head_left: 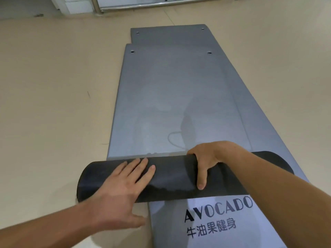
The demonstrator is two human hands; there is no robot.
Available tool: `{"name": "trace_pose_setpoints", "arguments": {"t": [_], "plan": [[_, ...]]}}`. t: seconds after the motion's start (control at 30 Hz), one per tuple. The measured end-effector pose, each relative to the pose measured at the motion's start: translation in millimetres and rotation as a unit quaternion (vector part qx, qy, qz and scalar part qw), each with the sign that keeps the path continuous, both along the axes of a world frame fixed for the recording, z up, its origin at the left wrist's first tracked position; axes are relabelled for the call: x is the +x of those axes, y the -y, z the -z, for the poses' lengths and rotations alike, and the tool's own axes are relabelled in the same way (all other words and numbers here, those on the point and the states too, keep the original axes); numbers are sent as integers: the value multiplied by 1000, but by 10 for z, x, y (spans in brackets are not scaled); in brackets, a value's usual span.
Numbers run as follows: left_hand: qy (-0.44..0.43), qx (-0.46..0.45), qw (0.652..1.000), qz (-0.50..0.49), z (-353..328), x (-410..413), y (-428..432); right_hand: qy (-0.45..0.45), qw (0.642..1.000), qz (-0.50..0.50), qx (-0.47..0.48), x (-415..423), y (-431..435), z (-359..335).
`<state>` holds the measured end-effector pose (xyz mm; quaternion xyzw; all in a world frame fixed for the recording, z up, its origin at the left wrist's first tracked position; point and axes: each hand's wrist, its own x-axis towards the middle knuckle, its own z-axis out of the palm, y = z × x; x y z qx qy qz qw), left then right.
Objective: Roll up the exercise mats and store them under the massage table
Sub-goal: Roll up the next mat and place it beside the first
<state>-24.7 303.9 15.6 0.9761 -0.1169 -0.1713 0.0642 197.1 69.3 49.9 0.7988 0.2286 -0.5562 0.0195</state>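
Note:
Two grey exercise mats lie stacked on the floor, running away from me. The top mat [172,97] is partly rolled: its dark roll [172,178] lies across the near part, and the flat rest stretches ahead. The lower mat [223,217] shows below the roll with the print "AVOCADO", and its far end [170,35] sticks out beyond the top mat. My left hand [123,190] lies flat on the left part of the roll, fingers spread. My right hand [206,158] curls over the top of the roll, thumb down its near side.
Beige floor [53,104] surrounds the mats. At the far top stand a metal rail [143,6] and a white base of some furniture [78,6]. The mats have eyelet holes [132,51] at their far ends.

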Motion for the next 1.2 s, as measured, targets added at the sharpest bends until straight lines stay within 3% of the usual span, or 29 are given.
{"name": "trace_pose_setpoints", "arguments": {"t": [0.17, 0.27, 0.37, 0.5, 0.6, 0.67, 0.77, 0.87, 0.93, 1.0, 1.03, 1.07, 1.1, 1.2], "plan": [[39, 71, 997, 3, 416, 109, 61, 32, 999, -5, -11, 27, -64, 20], [51, 46, 998, 6, 328, 399, -28, 169, 985, -35, 21, -9, -46, -192], [-42, -3, 999, -19, 10, 774, -135, 270, 953, -102, 88, -236, -100, -322], [-136, -56, 988, -49, -248, 1205, -275, 336, 923, -188, 18, -701, -165, -60], [-209, -75, 973, -58, -287, 1288, -294, 400, 896, -183, 60, -758, -132, 83], [-288, -116, 948, -66, -302, 1305, -308, 359, 911, -178, 93, -680, -109, -16], [-415, -156, 892, -90, -293, 1145, -307, 188, 967, -145, 95, -618, -118, -148], [-408, -169, 891, -107, -197, 823, -337, 77, 988, -108, 85, -630, -157, -64], [-293, -146, 937, -124, -175, 559, -429, 47, 993, -80, 79, -527, -191, 45], [-71, -102, 989, -85, -151, 210, -459, 14, 997, -37, 66, -357, -236, 146], [37, -79, 995, -40, -140, 46, -399, -2, 998, -10, 60, -271, -252, 193], [67, -46, 997, -18, -128, -95, -295, -12, 998, 10, 54, -194, -268, 242], [48, -7, 999, -2, -80, -198, -165, -13, 998, 22, 51, -146, -285, 282], [-172, 91, 981, -28, 60, -141, 161, 8, 997, 36, 70, -60, -305, 371]]}}
